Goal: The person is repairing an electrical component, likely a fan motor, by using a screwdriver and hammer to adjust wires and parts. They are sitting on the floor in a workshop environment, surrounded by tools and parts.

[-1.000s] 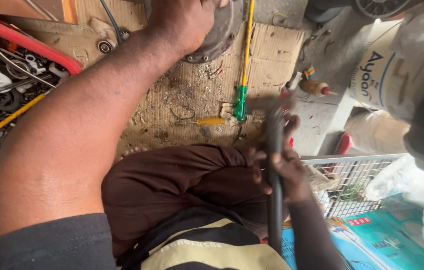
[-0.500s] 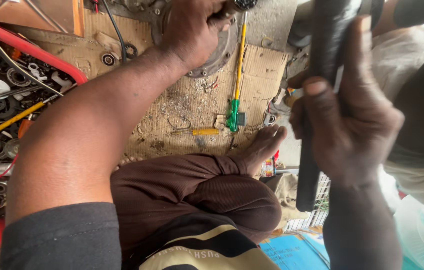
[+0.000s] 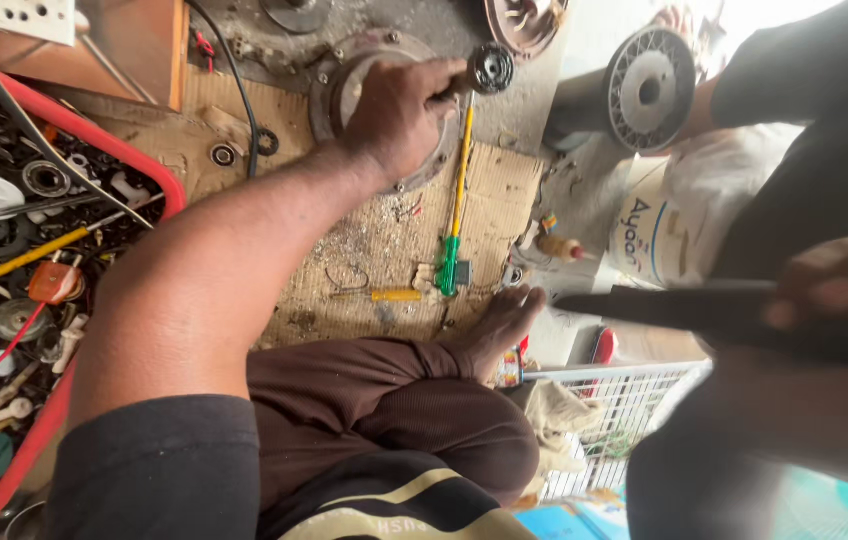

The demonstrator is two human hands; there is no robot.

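Two hands are seen at work, one on a round metal housing (image 3: pixel 384 110), one around a dark bar (image 3: pixel 744 315)

The left hand (image 3: pixel 399 115) is laid over the housing on the cardboard mat (image 3: pixel 374 250), fingers curled on its rim; much of the housing is hidden beneath it. The right hand (image 3: pixel 834 285), blurred and cut off at the frame edge, is clenched around the bar, held well apart from the housing. A yellow-shafted screwdriver (image 3: pixel 456 200) lies just beside the left hand, and a red tray (image 3: pixel 159 180) of parts bounds the mat on the left

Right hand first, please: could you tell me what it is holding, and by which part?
The right hand grips a long dark bar near one end, fingers wrapped around it; the image is too blurred to identify the bar.
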